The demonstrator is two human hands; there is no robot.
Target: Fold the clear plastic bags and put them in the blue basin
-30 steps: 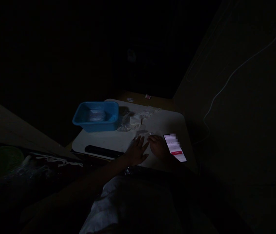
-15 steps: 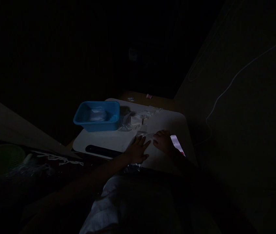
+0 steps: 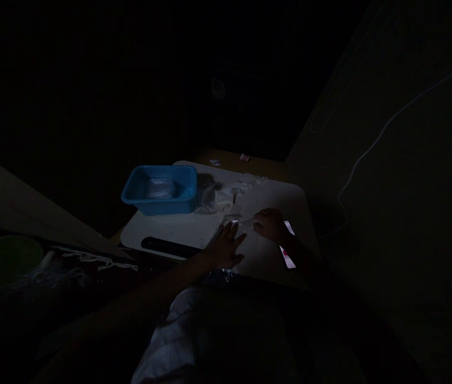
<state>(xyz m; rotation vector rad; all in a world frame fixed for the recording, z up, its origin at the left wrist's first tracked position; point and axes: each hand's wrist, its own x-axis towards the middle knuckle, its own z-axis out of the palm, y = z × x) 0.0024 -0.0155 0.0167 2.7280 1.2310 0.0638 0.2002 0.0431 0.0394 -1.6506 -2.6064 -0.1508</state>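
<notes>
In the dim light, my left hand (image 3: 224, 249) lies with its fingers spread, pressing a clear plastic bag (image 3: 232, 218) against the white tabletop (image 3: 276, 200). My right hand (image 3: 269, 225) is closed, its curled fingers pinching the bag's right end, which stretches between both hands. A lit phone (image 3: 288, 258) lies partly behind my right forearm. Just beyond the bag are crumpled clear plastic and white pieces (image 3: 223, 197). The part of the bag under my left palm is hidden.
A blue basin (image 3: 162, 207) with stacked plastic packets (image 3: 160, 188) stands at the table's left. A long black bar (image 3: 166, 246) lies along the near left edge. A green basket (image 3: 6, 262) sits at lower left. A white cord (image 3: 386, 128) hangs along the right wall.
My right hand has shifted slightly right and away from me, drawing the bag's end out. My forearm now covers a different part of the phone. My left hand stays in place.
</notes>
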